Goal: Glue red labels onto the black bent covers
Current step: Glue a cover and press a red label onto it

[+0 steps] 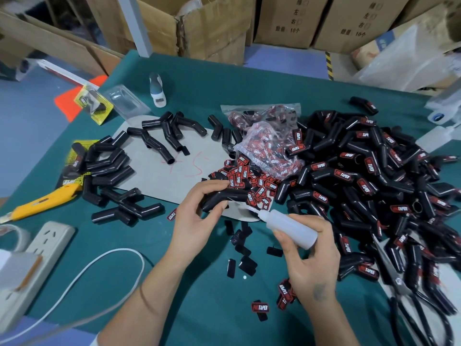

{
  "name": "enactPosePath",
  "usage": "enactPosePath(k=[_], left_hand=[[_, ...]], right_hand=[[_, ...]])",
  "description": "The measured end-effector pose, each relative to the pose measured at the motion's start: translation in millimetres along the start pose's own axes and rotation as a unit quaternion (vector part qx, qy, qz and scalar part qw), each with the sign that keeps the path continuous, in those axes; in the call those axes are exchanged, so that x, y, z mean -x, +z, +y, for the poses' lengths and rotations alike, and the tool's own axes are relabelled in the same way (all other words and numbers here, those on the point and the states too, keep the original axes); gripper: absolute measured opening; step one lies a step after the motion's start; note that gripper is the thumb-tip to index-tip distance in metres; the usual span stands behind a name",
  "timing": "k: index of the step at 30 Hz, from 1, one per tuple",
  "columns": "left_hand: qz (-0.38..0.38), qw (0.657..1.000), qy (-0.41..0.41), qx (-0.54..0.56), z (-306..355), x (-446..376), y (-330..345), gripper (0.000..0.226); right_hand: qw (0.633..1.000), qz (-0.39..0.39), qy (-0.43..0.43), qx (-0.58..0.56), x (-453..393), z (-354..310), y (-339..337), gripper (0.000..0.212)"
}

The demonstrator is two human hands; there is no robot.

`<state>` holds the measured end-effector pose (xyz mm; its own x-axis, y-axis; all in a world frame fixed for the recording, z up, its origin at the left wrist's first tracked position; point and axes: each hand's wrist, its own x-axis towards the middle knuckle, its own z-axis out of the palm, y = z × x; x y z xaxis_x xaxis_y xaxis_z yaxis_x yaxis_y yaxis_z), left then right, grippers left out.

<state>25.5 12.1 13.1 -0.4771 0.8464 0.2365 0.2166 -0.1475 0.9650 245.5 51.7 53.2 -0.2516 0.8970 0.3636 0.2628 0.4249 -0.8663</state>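
Green table (199, 295), left hand (197, 216) gripping bent cover (224, 197), right hand (311, 260) holding glue bottle (289, 224)

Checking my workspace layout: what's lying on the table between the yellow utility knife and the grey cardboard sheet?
In the head view, plain black bent covers lie between the yellow utility knife and the grey cardboard sheet, none showing red labels.

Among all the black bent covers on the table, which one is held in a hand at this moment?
The black bent cover gripped by the left hand, just beside the glue bottle tip. All the others lie loose on the table in piles.
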Motion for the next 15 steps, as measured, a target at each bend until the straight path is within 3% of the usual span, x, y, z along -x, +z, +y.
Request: enactPosePath(k=[10,15], left_hand=[[0.003,1.000,-0.001,-0.014,-0.5,-0.7,0.9,0.033],[-0.004,1.000,-0.014,0.011,2.9,-1.4,0.1,0.044]], right_hand=[[1.000,0.018,-0.002,0.009,0.4,5.1,0.7,0.037],[1.000,0.019,0.004,0.006,1.5,5.5,-0.6,0.035]])
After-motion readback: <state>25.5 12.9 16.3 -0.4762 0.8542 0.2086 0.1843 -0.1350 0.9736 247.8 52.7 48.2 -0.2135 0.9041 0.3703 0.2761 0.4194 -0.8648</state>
